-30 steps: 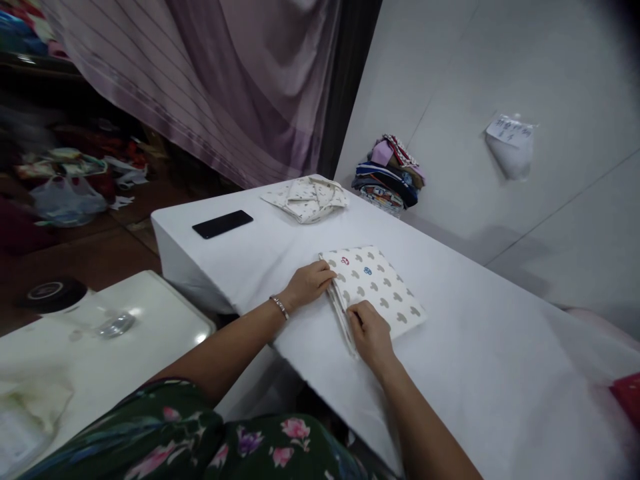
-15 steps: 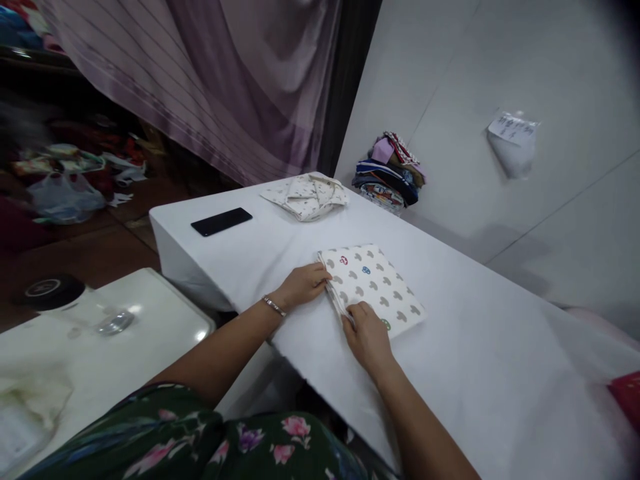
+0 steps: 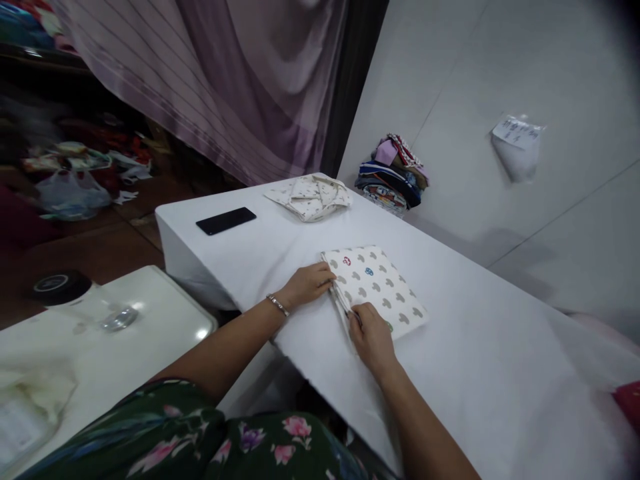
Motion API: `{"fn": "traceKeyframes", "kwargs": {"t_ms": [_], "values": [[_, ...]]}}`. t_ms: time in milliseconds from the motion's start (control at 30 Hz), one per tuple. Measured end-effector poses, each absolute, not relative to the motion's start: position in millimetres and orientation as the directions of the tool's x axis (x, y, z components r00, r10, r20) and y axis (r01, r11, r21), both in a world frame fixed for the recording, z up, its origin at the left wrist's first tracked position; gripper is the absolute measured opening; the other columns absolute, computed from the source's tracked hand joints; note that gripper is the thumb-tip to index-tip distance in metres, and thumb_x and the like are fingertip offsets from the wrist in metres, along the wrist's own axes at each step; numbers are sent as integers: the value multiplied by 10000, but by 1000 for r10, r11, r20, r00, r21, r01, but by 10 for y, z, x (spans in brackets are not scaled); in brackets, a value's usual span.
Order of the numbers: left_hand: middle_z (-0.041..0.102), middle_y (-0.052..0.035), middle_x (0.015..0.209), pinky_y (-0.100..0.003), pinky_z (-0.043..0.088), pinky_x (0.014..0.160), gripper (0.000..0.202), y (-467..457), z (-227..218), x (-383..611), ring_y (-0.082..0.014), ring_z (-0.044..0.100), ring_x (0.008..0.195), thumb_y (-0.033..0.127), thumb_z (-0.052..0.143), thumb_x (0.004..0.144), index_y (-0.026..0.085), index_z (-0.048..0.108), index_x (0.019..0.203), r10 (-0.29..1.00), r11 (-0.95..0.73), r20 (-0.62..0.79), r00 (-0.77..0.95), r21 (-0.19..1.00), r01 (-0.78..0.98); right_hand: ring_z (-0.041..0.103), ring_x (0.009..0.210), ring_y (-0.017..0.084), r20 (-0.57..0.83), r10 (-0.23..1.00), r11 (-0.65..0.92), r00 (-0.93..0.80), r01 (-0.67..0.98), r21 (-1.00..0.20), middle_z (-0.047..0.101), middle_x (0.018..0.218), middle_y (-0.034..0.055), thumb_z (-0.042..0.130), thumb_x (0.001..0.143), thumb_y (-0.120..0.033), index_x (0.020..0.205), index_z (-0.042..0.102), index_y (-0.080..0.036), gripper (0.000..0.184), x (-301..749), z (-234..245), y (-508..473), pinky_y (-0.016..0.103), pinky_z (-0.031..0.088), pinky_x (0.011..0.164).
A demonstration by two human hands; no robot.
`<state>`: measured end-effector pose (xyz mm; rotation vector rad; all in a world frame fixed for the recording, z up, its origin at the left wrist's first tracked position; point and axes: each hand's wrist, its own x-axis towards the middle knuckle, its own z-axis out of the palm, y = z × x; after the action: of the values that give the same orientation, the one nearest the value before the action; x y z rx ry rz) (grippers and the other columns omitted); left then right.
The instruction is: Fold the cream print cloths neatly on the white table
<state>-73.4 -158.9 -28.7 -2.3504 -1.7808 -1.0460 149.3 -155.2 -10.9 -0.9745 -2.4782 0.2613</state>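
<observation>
A folded white cloth (image 3: 387, 287) printed with grey mushrooms and a few red, blue and green ones lies flat on the white-covered table (image 3: 480, 347). My left hand (image 3: 311, 281), with a bracelet at the wrist, pinches the cloth's near left edge close to its far corner. Lower along that same edge, my right hand (image 3: 371, 335) grips the layers between thumb and fingers. Several layers show along the edge between the two hands. Farther back lies another printed white cloth (image 3: 315, 198), loosely crumpled.
A black phone (image 3: 226, 221) lies at the table's far left. Folded clothes (image 3: 390, 177) are stacked beyond the far edge. To the left stands a white surface (image 3: 165, 303) with a black round-topped object (image 3: 61, 287). A purple curtain (image 3: 240, 87) hangs behind; a paper (image 3: 517, 143) lies beyond the table.
The view has shifted slightly, so everything sits a little farther right. Both hands stay on the same cloth edge; the layers under my right hand look slightly more parted.
</observation>
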Motion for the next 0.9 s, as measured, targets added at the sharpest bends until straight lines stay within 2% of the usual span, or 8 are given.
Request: {"fn": "traceKeyframes", "kwargs": {"t_ms": [100,267,367,467,533,667,800,900], "values": [[591,-23,920,-210,426,692,186,-1597,-268,-721,-120,566,832,220,456,870,204,601,985,837,-349,534,122,348,870,544,773,154,376,663,748,-647,576,-328,564,845,48,373,915,-239,899,551,-178,189,1496,-93,-1565,246,402,655],[588,-17,896,-211,412,669,152,-1613,-261,-714,-124,565,829,194,469,851,211,605,917,862,-320,489,134,320,892,528,823,175,308,616,787,-725,580,-208,563,841,47,415,896,-201,863,551,-188,141,1473,-92,-1575,255,396,656],[594,-14,909,-214,413,670,140,-1614,-266,-717,-125,565,836,173,482,831,212,601,894,882,-302,455,121,349,887,519,825,185,264,633,772,-728,616,-154,552,870,50,481,879,-260,885,542,-186,96,1464,-83,-1598,267,401,645],[611,-7,895,-220,418,686,157,-1617,-266,-728,-126,566,828,148,486,807,212,591,906,900,-290,423,106,398,871,505,819,197,232,654,753,-720,650,-104,539,904,60,544,846,-330,903,527,-189,153,1460,-60,-1638,273,398,619],[618,-1,874,-222,420,688,202,-1624,-262,-741,-126,568,813,121,488,778,213,587,928,911,-287,399,107,425,858,494,827,199,230,660,745,-716,662,-79,530,904,61,556,834,-294,892,518,-188,127,1456,-49,-1660,271,393,620],[616,1,872,-225,422,678,294,-1636,-259,-762,-128,568,790,99,500,733,211,574,994,918,-300,373,131,443,844,490,831,189,235,666,739,-709,669,-76,522,864,55,502,840,-187,853,510,-185,15,1446,-54,-1670,257,378,631],[611,-10,887,-234,420,689,196,-1614,-285,-743,-133,568,820,154,491,797,209,576,965,901,-313,412,134,403,860,501,785,172,250,672,735,-697,671,-102,535,844,49,443,864,-172,840,520,-188,83,1465,-61,-1641,247,357,610],[610,-21,913,-243,424,723,151,-1585,-308,-704,-139,565,875,170,469,838,209,572,941,874,-324,470,120,381,866,506,760,163,314,660,740,-682,663,-115,541,861,51,412,886,-193,887,533,-185,121,1494,-40,-1618,246,346,593]]}}
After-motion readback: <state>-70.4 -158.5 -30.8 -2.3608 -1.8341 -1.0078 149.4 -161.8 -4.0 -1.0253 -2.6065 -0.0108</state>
